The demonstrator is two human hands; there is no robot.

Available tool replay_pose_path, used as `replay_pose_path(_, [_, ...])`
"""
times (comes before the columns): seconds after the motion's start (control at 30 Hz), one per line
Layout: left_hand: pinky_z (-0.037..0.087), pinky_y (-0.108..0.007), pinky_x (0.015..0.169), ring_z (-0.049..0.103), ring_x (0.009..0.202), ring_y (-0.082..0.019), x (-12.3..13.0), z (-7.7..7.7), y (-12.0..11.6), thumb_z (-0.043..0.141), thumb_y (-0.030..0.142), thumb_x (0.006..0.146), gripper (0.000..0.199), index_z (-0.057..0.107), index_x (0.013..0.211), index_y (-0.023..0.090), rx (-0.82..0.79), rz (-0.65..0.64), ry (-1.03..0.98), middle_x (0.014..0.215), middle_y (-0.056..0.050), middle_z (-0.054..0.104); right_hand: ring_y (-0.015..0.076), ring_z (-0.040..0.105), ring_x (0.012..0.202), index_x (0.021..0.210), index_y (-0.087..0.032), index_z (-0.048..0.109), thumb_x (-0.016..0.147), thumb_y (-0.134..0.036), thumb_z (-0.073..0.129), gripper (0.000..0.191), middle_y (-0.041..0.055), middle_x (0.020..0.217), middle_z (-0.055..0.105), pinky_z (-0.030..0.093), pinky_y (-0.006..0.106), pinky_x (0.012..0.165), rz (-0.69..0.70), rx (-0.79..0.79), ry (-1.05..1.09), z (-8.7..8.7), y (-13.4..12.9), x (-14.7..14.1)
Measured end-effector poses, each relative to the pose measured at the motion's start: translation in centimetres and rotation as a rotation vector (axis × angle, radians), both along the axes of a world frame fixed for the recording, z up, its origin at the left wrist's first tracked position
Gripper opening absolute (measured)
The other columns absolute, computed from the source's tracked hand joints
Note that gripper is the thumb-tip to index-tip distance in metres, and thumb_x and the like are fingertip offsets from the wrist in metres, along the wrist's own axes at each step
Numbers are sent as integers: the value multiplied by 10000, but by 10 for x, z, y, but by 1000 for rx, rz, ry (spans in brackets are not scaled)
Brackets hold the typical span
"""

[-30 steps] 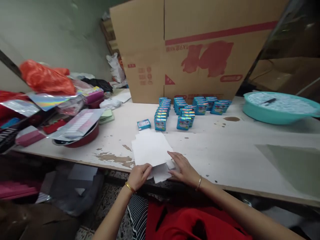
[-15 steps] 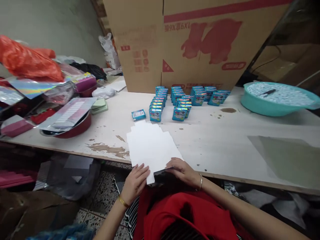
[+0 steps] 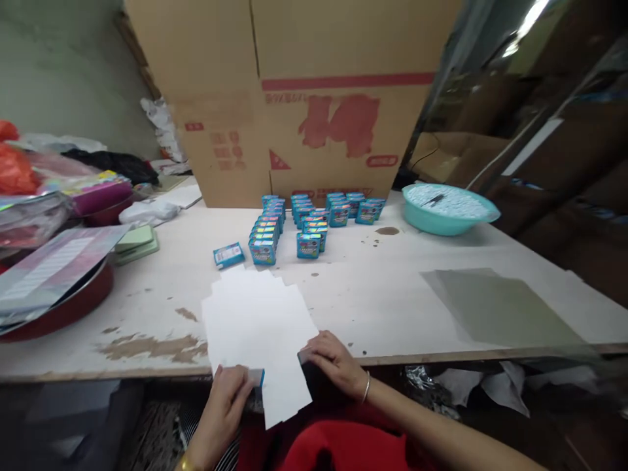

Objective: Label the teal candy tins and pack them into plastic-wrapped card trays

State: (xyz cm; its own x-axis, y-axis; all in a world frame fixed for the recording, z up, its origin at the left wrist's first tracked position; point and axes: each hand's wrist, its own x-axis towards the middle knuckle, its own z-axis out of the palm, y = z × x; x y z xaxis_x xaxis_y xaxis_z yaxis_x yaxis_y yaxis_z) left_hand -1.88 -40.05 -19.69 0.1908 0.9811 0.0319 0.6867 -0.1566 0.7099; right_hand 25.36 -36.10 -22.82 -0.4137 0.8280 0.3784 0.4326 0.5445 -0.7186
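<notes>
A white die-cut card sheet point(image 3: 260, 320) with stepped edges lies over the table's front edge, its lower end overhanging. My left hand point(image 3: 228, 396) pinches a small flap at the sheet's lower left, which shows a grey face and a blue edge. At the right edge my right hand point(image 3: 336, 363) is closed on another flap, dark at its tip. Just beyond the sheet, a small blue box point(image 3: 228, 255) lies flat. Several small blue boxes point(image 3: 263, 248) stand upright in rows behind it.
A large cardboard carton point(image 3: 294, 144) stands behind the boxes. A turquoise basin point(image 3: 441, 221) of small pale pieces is at the back right, a translucent sheet point(image 3: 500, 307) at the right. A red bowl point(image 3: 83, 301) and bags crowd the left.
The view has shifted, with things appearing further left. My left hand has gone from resting flat on the sheet to pinching a folded-up flap. The sheet's lower end now extends further down between my hands.
</notes>
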Motion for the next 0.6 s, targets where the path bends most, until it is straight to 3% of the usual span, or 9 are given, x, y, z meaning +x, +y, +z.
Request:
replay_pose_path(0.07, [224,-576,1083,555,763,-193,9,7,6,410,448,893,317,558,710,235,15,-90,152,724,1,596,170,575,874,841,-238,643,934,-263,500,172,1,856,694,351,420,980,-88,90,-114,12,1,-1])
replay_pose_path(0.13, [179,-602,1087,568,820,-193,27,16,10,396,399,916,297,581,747,241,41,-166,302,761,9,620,184,548,895,804,-222,628,917,-249,534,150,17,944,691,340,420,952,-159,240,-292,21,-4,5])
replay_pose_path(0.2, [165,-619,1080,574,874,-193,49,28,14,378,351,938,294,596,779,235,59,-212,429,801,11,638,189,537,863,772,-197,607,890,-199,563,126,42,991,678,388,355,815,-193,327,-479,25,-13,15])
replay_pose_path(0.3, [183,-643,1054,567,931,-204,82,39,23,349,329,961,317,605,810,219,77,-243,553,859,-5,654,169,540,720,782,-185,585,864,-86,533,139,46,880,659,382,288,604,-180,286,-662,19,-27,34])
replay_pose_path(0.37, [277,-607,1018,551,966,-222,98,40,32,348,346,963,326,616,834,212,64,-269,611,892,-25,655,147,544,651,861,-182,588,872,-42,462,189,51,939,653,375,273,535,-209,241,-694,11,-32,46])
replay_pose_path(0.47, [442,-437,859,529,976,-245,113,35,44,356,335,959,327,640,878,194,30,-338,684,917,-62,639,117,549,613,974,-172,581,884,-14,372,277,83,1107,620,386,257,514,-257,266,-638,1,-31,57])
replay_pose_path(0.6, [445,-335,713,519,943,-242,124,29,58,369,283,955,305,660,930,196,36,-431,748,913,-82,612,141,512,596,976,-147,589,923,-57,338,273,65,831,614,398,262,543,-143,426,-522,-7,-16,59])
